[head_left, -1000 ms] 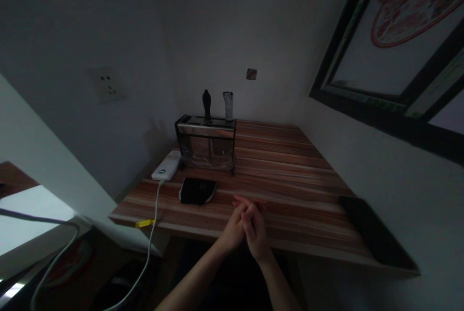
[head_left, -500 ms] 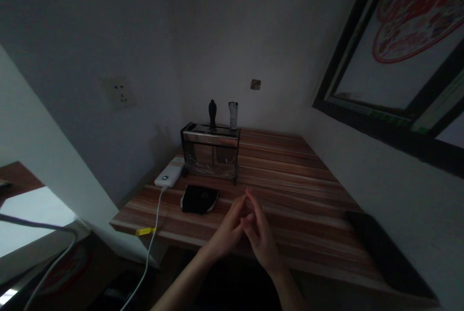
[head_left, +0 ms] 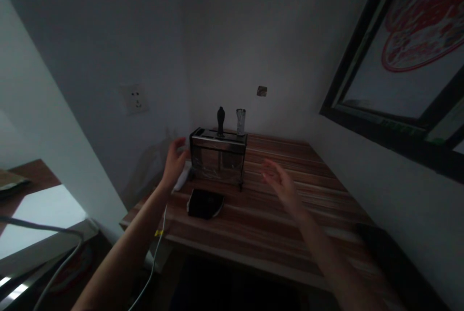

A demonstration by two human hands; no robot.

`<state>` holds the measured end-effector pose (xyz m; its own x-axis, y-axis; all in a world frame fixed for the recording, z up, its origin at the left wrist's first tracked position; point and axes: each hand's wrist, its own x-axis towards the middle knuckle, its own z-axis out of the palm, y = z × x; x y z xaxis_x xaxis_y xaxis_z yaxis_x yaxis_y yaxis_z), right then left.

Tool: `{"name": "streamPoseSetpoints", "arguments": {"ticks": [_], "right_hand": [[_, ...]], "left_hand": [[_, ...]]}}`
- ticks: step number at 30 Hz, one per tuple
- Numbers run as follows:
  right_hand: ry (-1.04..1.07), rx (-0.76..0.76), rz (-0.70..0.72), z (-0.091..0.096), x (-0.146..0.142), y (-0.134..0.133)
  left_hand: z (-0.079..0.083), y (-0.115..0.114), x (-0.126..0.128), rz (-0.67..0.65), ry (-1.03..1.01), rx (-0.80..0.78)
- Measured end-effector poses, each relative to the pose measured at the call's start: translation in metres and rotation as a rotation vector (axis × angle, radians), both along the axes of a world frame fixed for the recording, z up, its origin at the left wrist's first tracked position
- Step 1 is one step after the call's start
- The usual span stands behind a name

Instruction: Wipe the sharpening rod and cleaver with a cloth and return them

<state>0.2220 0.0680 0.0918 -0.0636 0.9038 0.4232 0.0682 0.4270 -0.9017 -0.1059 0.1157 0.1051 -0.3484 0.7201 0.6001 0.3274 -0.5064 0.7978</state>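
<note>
A knife block [head_left: 218,161] with clear sides and a dark top stands toward the back of the wooden table. Out of its top rise a black handle [head_left: 221,120] and a clear, crinkled-looking piece [head_left: 240,121]. My left hand [head_left: 175,160] is just left of the block, fingers apart and curved toward it, holding nothing. To the block's right hovers my right hand [head_left: 281,183], also open, with a gap between it and the block. A small black pouch-like item [head_left: 205,204] lies in front of the block. Behind my left hand, a white power bank [head_left: 183,176] is partly hidden.
The striped wooden table [head_left: 261,233] meets walls at the back and right. A white cable [head_left: 159,243] hangs over its front left edge near a yellow tag [head_left: 158,233]. A long black object [head_left: 391,258] lies along the right side. A socket [head_left: 136,99] is on the left wall.
My hands were together with fingertips touching above the table front. They have parted and reached forward, left hand to the block's left, right hand to its right. The view has shifted slightly.
</note>
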Motion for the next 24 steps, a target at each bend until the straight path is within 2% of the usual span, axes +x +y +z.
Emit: {"name": "streamPoseSetpoints", "arguments": {"ticks": [5,8,16,24], "right_hand": [[-0.031,0.009,-0.056,-0.001,-0.012,0.053],[-0.046,0.019,-0.058,-0.003,-0.025,0.076],[-0.049,0.039,-0.004,-0.008,-0.045,0.108],[-0.011,0.026,0.127,-0.004,-0.047,0.121]], "left_hand": [[0.004,0.031,-0.027,-0.366,0.072,-0.138],[0.008,0.041,-0.036,-0.498,0.045,-0.214],[0.007,0.072,-0.054,-0.718,0.042,-0.363],[0.003,0.091,-0.060,-0.779,0.024,-0.487]]}}
